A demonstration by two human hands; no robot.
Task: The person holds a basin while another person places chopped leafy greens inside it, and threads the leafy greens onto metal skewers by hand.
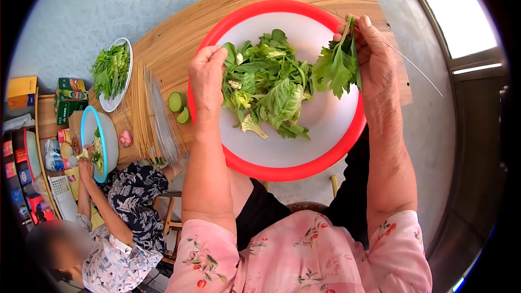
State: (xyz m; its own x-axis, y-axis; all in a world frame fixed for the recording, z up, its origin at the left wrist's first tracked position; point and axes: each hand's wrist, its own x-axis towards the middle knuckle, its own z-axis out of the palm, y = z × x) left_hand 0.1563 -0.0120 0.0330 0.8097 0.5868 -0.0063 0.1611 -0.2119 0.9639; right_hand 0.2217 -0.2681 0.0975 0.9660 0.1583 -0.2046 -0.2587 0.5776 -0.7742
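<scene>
Leafy sprig (337, 66) between grasping right fingers (374, 37), over the red-rimmed bowl (293, 173); left fingers (216, 58) pinched together, contents unclear.

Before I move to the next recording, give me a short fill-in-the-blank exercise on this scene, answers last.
1. The right hand holds a jagged-leaved green sprig over a large round white basin with a ____ rim.
2. Beside the other person is a smaller round whitish basin with a ____ rim.
3. The thin tan sticks lie on a brown wooden ____.
Missing words: red; blue; table.
</scene>
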